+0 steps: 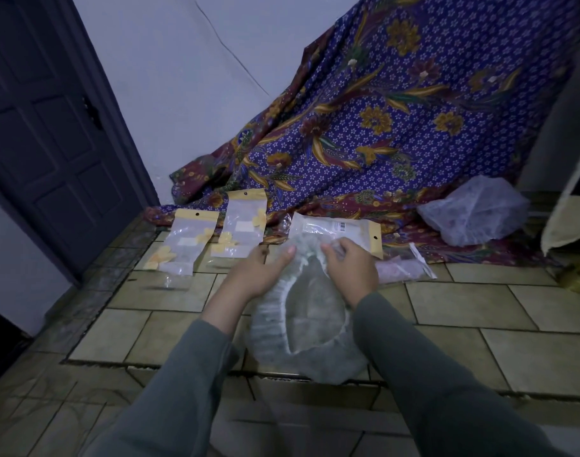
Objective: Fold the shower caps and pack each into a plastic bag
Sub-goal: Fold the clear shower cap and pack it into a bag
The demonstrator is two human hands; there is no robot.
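A person in grey sleeves works a clear shower cap point(306, 328) on a tiled floor point(480, 305), the cap spread open with its white elastic rim facing up. The left hand point(257, 275) holds the cap's far-left rim, thumb stretched across the plastic and fingers tucked behind it. The right hand point(351, 268) pinches the cap's far rim with curled fingers, bunching the plastic at its knuckles.

Just beyond the cap lies a plastic bag point(339, 232) with a yellow header strip and a barcode label, partly hidden by the cap's upper edge. To the far left of the cap sit two more yellow-topped bags point(186, 240), side by side, near a dark door point(51, 133). Right of the cap, just beside the right hand, lies a flat clear packet point(404, 265). Farther right and beyond rests a loose, crumpled cap point(473, 214) on a blue floral cloth point(397, 110) draped behind everything.
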